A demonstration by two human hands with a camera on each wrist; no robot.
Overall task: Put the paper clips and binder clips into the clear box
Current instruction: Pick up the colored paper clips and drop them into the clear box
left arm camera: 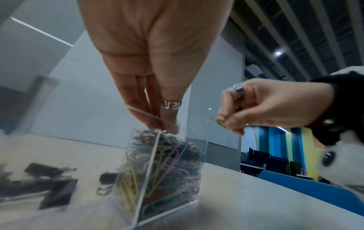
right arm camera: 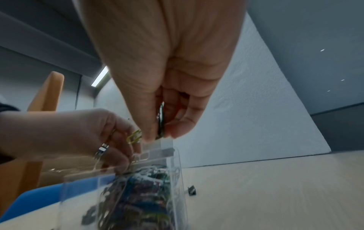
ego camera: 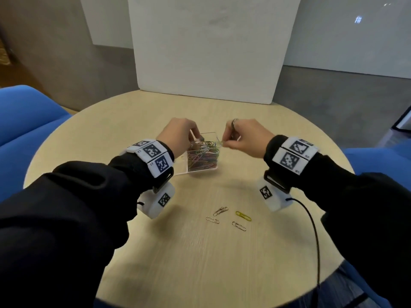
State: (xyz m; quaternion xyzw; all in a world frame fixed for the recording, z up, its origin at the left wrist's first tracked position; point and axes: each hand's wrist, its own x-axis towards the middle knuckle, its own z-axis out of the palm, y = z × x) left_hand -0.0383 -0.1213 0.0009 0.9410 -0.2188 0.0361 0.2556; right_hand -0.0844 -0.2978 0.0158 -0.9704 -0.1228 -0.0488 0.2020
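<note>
the clear box [ego camera: 203,156] was see-through, and the paper clips [ego camera: 203,155] heaped inside were a mix of yellow, blue, red, green and pink. the pinched clip [right arm camera: 133,137] was yellow-green. on the pale wood-grain table [ego camera: 222,252] lay four loose paper clips [ego camera: 229,217]: three coppery silver, one yellow. the binder clips [left arm camera: 55,191] were black with silver wire handles. both sleeves [ego camera: 77,207] were black, the wrist bands [ego camera: 152,156] white with black-and-white square code patterns. the left-hand ring [left arm camera: 171,104] was silver with a key-fret pattern, the right-hand ring [left arm camera: 239,90] plain silver. the chairs [ego camera: 26,112] were blue, the board [ego camera: 211,52] white, the cable [ego camera: 311,230] black
</note>
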